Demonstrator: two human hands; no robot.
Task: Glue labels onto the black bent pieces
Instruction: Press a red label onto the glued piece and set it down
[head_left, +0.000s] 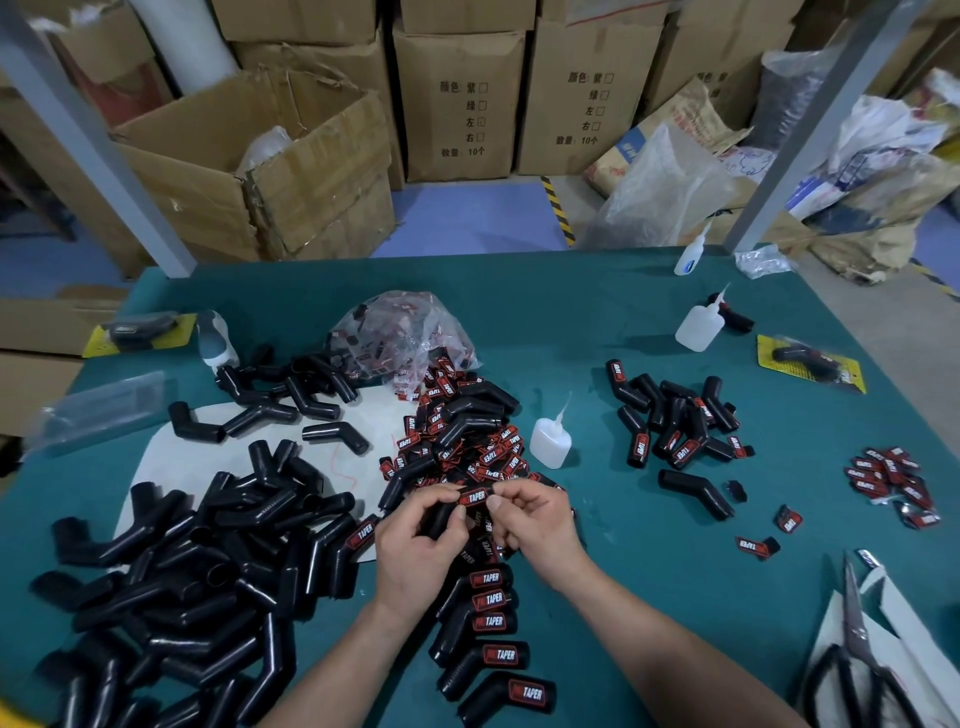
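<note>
So right now both hands are close together over the middle of the table (649, 545). The left hand (415, 540) is wrapped round a black bent piece (440, 513), and the right hand (535, 525) is pinching the end of a label (472, 496) that lies across the top of it, thumbs right at its edges. My main worry is the label going on crooked. If the glue grabs before it's squared up, I doubt there's any sliding it back. I can't see how much glue is under there, so squeeze-out onto the fingertips is a real risk, and a sticky finger would probably drag the label off or pick up strays from the heap of loose labels (467, 441) just behind. The glue bottle (550, 441) stands near my right, nozzle up, so a careless reach could tip it. The finished pieces (493, 623) sit between my wrists too, so a forearm could nudge one before it's set.
</note>
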